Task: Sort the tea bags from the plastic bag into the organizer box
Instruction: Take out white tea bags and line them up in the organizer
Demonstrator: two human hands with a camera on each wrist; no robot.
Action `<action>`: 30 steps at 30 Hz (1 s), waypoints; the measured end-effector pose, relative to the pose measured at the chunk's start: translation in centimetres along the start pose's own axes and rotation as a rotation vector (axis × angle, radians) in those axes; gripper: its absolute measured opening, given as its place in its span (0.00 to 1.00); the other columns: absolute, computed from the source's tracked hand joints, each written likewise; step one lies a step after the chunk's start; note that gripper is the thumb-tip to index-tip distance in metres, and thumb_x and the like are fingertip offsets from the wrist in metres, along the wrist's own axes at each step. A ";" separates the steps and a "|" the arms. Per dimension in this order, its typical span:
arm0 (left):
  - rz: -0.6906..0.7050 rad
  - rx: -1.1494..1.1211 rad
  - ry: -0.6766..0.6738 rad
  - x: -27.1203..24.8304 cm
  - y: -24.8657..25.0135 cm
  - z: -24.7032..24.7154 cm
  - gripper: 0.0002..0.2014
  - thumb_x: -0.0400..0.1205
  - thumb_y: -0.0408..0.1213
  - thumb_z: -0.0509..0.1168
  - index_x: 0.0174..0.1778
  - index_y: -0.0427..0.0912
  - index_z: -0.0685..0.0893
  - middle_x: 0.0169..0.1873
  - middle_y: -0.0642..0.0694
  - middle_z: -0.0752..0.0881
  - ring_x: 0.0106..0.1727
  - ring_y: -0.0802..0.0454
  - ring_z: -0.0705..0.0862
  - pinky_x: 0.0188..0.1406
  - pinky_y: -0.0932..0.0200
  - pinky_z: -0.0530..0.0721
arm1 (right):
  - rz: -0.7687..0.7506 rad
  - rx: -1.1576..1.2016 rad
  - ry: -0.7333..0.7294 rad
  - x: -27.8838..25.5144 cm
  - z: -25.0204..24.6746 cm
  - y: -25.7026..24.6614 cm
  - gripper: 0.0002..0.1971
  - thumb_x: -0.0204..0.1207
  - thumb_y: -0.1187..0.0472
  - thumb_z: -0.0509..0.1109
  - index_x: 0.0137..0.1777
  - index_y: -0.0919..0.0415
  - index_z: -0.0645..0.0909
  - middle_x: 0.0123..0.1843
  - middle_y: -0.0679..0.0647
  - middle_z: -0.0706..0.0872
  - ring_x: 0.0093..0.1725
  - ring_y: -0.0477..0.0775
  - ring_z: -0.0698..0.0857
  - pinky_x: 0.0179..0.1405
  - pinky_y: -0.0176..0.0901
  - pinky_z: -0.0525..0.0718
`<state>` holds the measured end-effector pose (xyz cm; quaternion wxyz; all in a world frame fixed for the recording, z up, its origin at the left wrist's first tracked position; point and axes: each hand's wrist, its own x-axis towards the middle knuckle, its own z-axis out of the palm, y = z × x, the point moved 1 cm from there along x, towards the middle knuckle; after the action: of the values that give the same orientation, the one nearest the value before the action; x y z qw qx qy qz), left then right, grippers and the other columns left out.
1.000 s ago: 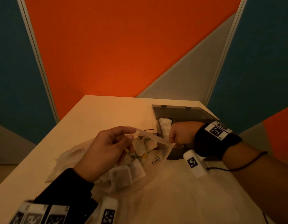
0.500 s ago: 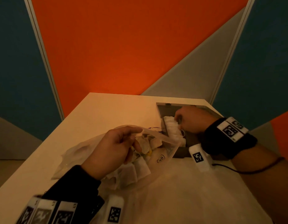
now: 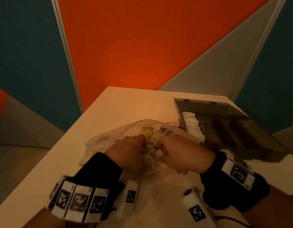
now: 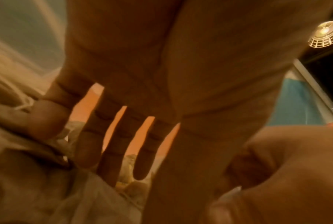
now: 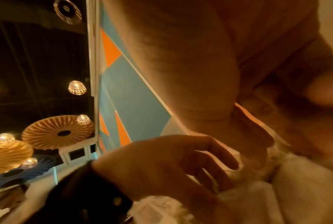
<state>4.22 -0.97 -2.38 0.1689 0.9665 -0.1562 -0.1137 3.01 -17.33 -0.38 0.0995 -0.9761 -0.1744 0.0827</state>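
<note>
The clear plastic bag [image 3: 106, 139] lies on the table with several tea bags [image 3: 150, 137] showing at its mouth. Both hands meet there. My left hand [image 3: 142, 142] reaches in with fingers [image 4: 112, 151] nearly straight and spread, touching the tea bags. My right hand [image 3: 162, 145] is curled like a fist, its fingers [image 5: 257, 141] closed round a white tea bag [image 5: 267, 160] inside the bag. To the right stands the dark organizer box [image 3: 241, 137], lid [image 3: 208, 106] raised, with white tea bags [image 3: 191, 124] stacked in its leftmost compartment.
The pale table [image 3: 126, 104] ends at a wall of orange, teal and grey panels just behind the box. The table's left edge runs diagonally close to the plastic bag. A thin black cable [image 3: 172, 123] lies between bag and box.
My right hand has come back from the organizer's left compartment to the bag mouth and closed there. My left hand has let go of the bag rim and dipped its fingers inside.
</note>
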 end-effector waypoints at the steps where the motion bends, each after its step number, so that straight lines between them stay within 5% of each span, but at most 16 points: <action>1: -0.014 0.032 -0.014 -0.1 0.1 0.0 0.28 0.70 0.40 0.75 0.64 0.48 0.72 0.58 0.48 0.81 0.53 0.50 0.78 0.47 0.56 0.79 | 0.010 0.012 0.006 0.6 0.6 0.3 0.07 0.79 0.58 0.68 0.53 0.57 0.76 0.36 0.48 0.80 0.24 0.44 0.77 0.11 0.30 0.71; 5: -0.049 0.134 -0.048 -0.1 0.2 0.1 0.37 0.68 0.44 0.78 0.69 0.45 0.67 0.62 0.45 0.80 0.61 0.45 0.80 0.52 0.54 0.80 | -0.012 0.022 0.012 2.7 2.1 1.2 0.17 0.75 0.56 0.71 0.62 0.56 0.73 0.50 0.55 0.83 0.43 0.54 0.83 0.35 0.42 0.80; 7: -0.046 0.138 -0.048 0.0 0.0 0.1 0.33 0.71 0.44 0.77 0.67 0.43 0.67 0.62 0.43 0.80 0.61 0.43 0.80 0.51 0.52 0.79 | -0.025 0.062 0.030 3.1 2.2 1.2 0.18 0.74 0.56 0.73 0.61 0.57 0.74 0.53 0.55 0.83 0.50 0.56 0.82 0.44 0.44 0.77; 10: -0.034 0.074 0.022 0.2 -0.3 -0.1 0.21 0.74 0.39 0.72 0.59 0.43 0.73 0.58 0.43 0.81 0.57 0.43 0.81 0.45 0.55 0.77 | -0.003 0.105 0.051 3.0 2.0 0.9 0.16 0.73 0.57 0.75 0.59 0.59 0.78 0.49 0.56 0.84 0.48 0.55 0.82 0.45 0.46 0.78; 14: -0.009 -0.016 0.129 0.5 -0.1 -0.3 0.08 0.75 0.36 0.68 0.50 0.42 0.86 0.46 0.45 0.85 0.49 0.45 0.84 0.41 0.55 0.79 | 0.043 0.117 0.120 2.7 0.6 1.0 0.05 0.72 0.61 0.74 0.37 0.62 0.85 0.34 0.55 0.84 0.36 0.52 0.82 0.37 0.48 0.80; 17: 0.026 -0.096 0.226 0.4 0.3 -0.5 0.06 0.77 0.36 0.66 0.44 0.41 0.87 0.41 0.43 0.87 0.43 0.45 0.83 0.40 0.53 0.80 | 0.093 0.199 0.159 2.4 -0.8 0.9 0.15 0.73 0.64 0.74 0.25 0.60 0.77 0.27 0.54 0.76 0.28 0.49 0.76 0.30 0.44 0.75; 20: 0.109 -0.214 0.368 0.5 0.4 -0.9 0.06 0.78 0.38 0.66 0.43 0.38 0.83 0.41 0.42 0.86 0.43 0.43 0.83 0.43 0.46 0.82 | 0.086 0.261 0.244 1.7 -2.3 0.8 0.13 0.76 0.58 0.74 0.32 0.61 0.79 0.31 0.55 0.77 0.31 0.49 0.76 0.32 0.42 0.74; 23: 0.148 -0.581 0.451 0.6 0.6 -1.1 0.11 0.84 0.41 0.64 0.48 0.34 0.79 0.42 0.37 0.85 0.42 0.42 0.84 0.42 0.44 0.84 | 0.075 0.503 0.267 1.0 -3.7 0.7 0.09 0.79 0.58 0.72 0.45 0.65 0.83 0.35 0.63 0.83 0.30 0.52 0.79 0.28 0.39 0.76; 26: 0.136 -1.058 0.379 0.6 1.3 -1.0 0.09 0.86 0.35 0.63 0.58 0.34 0.79 0.51 0.33 0.87 0.47 0.42 0.87 0.46 0.44 0.86 | 0.093 0.919 0.138 0.6 -4.1 0.6 0.08 0.81 0.64 0.70 0.54 0.70 0.83 0.35 0.65 0.85 0.25 0.55 0.81 0.19 0.41 0.79; 30: 0.163 -1.368 0.270 0.4 1.7 -1.3 0.11 0.84 0.31 0.63 0.62 0.36 0.83 0.51 0.37 0.90 0.47 0.45 0.89 0.41 0.51 0.89 | 0.046 1.053 0.094 0.3 -4.9 1.2 0.08 0.79 0.68 0.71 0.54 0.73 0.81 0.35 0.67 0.85 0.26 0.56 0.83 0.19 0.41 0.81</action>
<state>4.52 -2.23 -0.69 0.7651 0.6341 -0.0990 -0.0523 4.61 -19.15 4.05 0.5821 -0.8003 -0.0833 0.1173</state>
